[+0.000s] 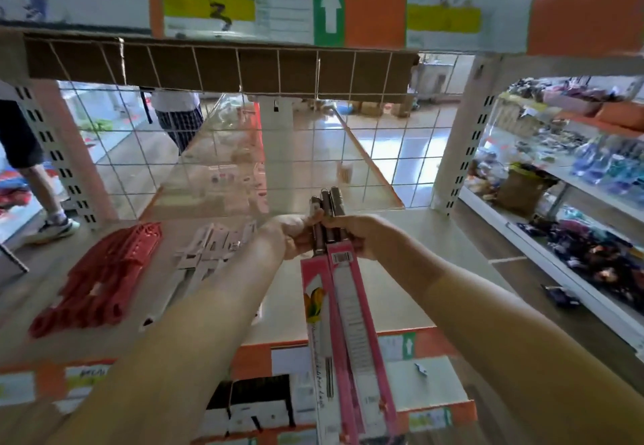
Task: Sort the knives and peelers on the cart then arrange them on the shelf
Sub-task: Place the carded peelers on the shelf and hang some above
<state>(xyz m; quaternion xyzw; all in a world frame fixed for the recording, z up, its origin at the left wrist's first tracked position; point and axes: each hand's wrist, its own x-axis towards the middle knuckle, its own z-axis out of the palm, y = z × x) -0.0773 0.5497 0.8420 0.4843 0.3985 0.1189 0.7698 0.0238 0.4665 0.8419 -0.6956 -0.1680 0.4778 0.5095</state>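
I hold a bundle of packaged knives (348,308) in pink card sleeves, dark handles pointing away from me over the shelf (400,253). My left hand (292,239) grips the handles from the left and my right hand (352,235) grips them from the right. On the shelf to the left lie a row of red items (101,277) and a row of white packaged knives or peelers (205,253). A clear divider (226,165) stands on the shelf between that stock and the space under the bundle.
A wire mesh back panel (400,151) closes the shelf behind. The upper shelf edge with labels (244,5) hangs overhead. A person (24,151) stands beyond the mesh at left. Another stocked shelf unit (575,200) runs along the right.
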